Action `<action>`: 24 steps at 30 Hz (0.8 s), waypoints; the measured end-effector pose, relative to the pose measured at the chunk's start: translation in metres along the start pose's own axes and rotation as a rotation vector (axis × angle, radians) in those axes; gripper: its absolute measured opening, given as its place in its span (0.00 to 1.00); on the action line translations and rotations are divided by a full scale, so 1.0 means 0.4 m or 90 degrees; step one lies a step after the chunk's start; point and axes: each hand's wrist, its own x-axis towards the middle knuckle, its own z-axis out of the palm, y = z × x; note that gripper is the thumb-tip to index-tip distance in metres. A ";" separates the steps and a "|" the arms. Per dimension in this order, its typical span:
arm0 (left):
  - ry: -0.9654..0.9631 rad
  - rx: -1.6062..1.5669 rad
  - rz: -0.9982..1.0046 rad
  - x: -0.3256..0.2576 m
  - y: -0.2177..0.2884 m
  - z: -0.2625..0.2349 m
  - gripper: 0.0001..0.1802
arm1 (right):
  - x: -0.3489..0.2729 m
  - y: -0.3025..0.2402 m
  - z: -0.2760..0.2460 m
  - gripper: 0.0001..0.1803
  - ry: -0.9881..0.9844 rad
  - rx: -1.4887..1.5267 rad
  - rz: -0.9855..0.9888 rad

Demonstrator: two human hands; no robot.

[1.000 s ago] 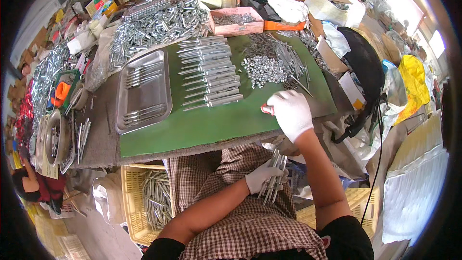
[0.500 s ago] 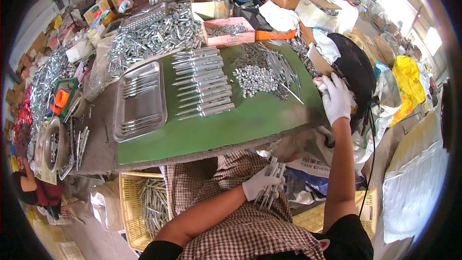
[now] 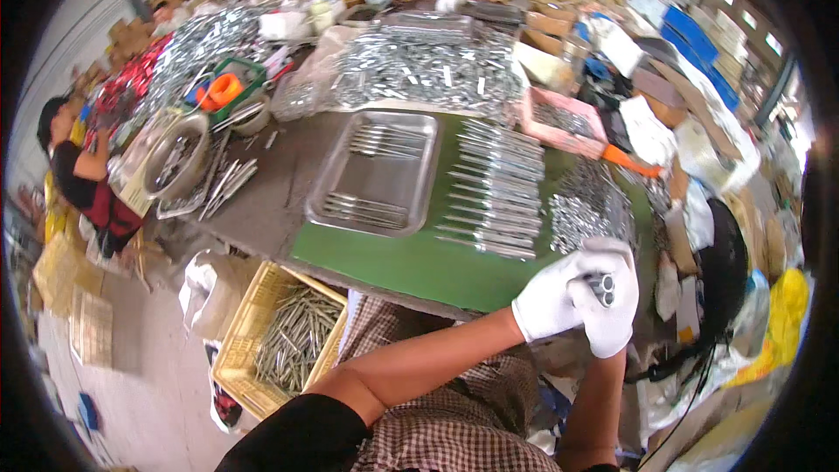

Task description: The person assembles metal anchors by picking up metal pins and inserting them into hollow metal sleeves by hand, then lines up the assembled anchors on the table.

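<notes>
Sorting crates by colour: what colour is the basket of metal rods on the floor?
Yellow; the basket shows best in the head view.

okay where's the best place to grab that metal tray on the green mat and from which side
Probably by the raised rim of the metal tray on its near long edge, coming from the person's side. The tray lies flat on the green mat, so only the turned-up rim offers a hold, and that edge is clear of the rows of bolts on its right.

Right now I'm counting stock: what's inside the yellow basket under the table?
The yellow basket holds long grey metal rods, loosely heaped. Its far end is hidden under the table edge.
</notes>
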 end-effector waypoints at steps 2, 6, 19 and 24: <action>-0.032 0.354 0.022 -0.004 0.036 -0.018 0.25 | -0.010 0.030 0.006 0.13 0.059 0.014 0.062; -0.085 0.397 -0.110 0.003 0.084 -0.029 0.29 | 0.027 0.020 0.031 0.06 0.147 0.154 0.116; 0.184 0.506 0.039 -0.199 0.288 -0.394 0.33 | 0.283 -0.105 0.313 0.20 -0.218 0.456 0.112; 0.240 0.523 0.083 -0.239 0.282 -0.441 0.33 | 0.346 -0.027 0.586 0.16 -0.503 0.075 0.104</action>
